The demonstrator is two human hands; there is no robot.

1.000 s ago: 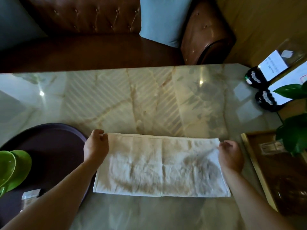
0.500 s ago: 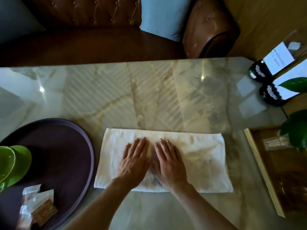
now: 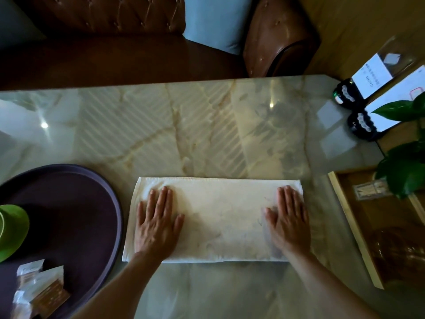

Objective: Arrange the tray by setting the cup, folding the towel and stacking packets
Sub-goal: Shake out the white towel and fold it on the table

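A: Head view, the only one. Where's the towel [image 3: 218, 217]?

B: Flat on the table [image 3: 207, 125], at the near edge, a long folded strip lying left to right. Its left end sits just beside the tray [image 3: 115, 203] rim, not on it.

A: And the hands?

B: Both open, palms down, fingers spread flat. The left hand [image 3: 157, 224] presses the towel's left end, the right hand [image 3: 288, 223] the right end. Neither grips anything.

A: What's different from a moment ago?

B: Half a second back the two hands lay side by side at the towel's middle. Now they've slid apart to the ends. A second back they were pinching the far corners. So I'd judge the fold is laid and this is the smoothing stroke, pushing creases outward.

A: Meaning for the task?

B: One fold looks settled. The strip is long, so I'd expect another fold end to end before it goes on the tray.

A: The rest?

B: The cup [image 3: 11, 231] stands on the tray at the table's left edge, cut by the frame. The packets [image 3: 39, 288] lie on the tray's near part, loosely heaped; whether they count as stacked, I can't tell.
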